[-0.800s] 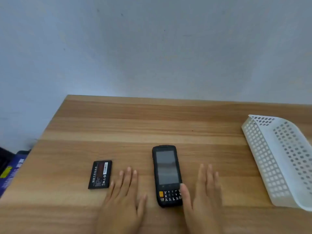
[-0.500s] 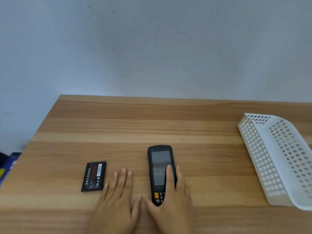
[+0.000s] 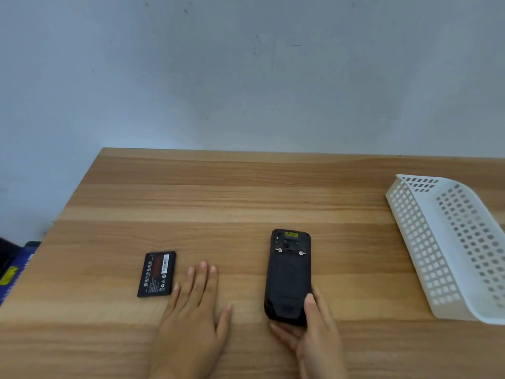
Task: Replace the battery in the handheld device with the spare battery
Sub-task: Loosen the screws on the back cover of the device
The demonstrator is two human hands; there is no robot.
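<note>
The right hand (image 3: 314, 332) grips the lower end of the handheld device (image 3: 289, 274), thumb along its right edge and fingers curled beneath; the device shows its back cover and two screws near the top. The left hand (image 3: 192, 310) lies flat and open on the wooden table (image 3: 246, 192), holding nothing. The spare battery (image 3: 157, 273) rests just beside its fingers, label up. A white perforated basket (image 3: 448, 242) sits at far right

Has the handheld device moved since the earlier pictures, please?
Yes. The handheld device has been flipped from screen up to back up, and it now lies further from the spare battery, towards the white basket, held by the right hand.
</note>
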